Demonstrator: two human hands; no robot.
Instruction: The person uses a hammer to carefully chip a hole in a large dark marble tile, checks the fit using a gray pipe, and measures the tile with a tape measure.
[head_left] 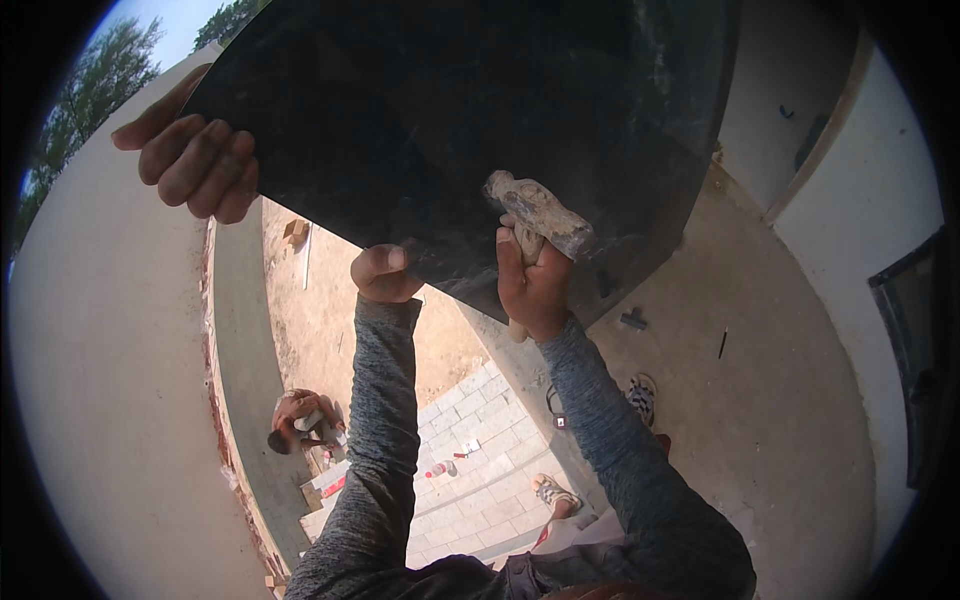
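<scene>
Hammer (545, 212) gripped in the curled right hand (538, 290) shows before a raised dark panel (420, 120), whose lower edge the left hand (382, 276) pinches; beyond lies a brown box (295, 232), contents too small to tell.

**Background: outdoor building site**

Upper left: trees (85, 95), patch of sky (180, 22) beside them. Long pale wall (110, 320) down the left side, grey strip (240, 310) along it. Crouching person (298, 418), lower left, bent forward. Small cardboard box (296, 231) on sandy ground (305, 330), thin white strip (306, 257) just beside it. Light block paving (480, 405) lower centre, red-and-white bottle (437, 469) lying on it. Concrete floor (770, 400) to the right: dark T-shaped item (633, 319), thin dark stick (723, 343). Far right: white wall (850, 180), dark-framed panel (915, 340).
</scene>
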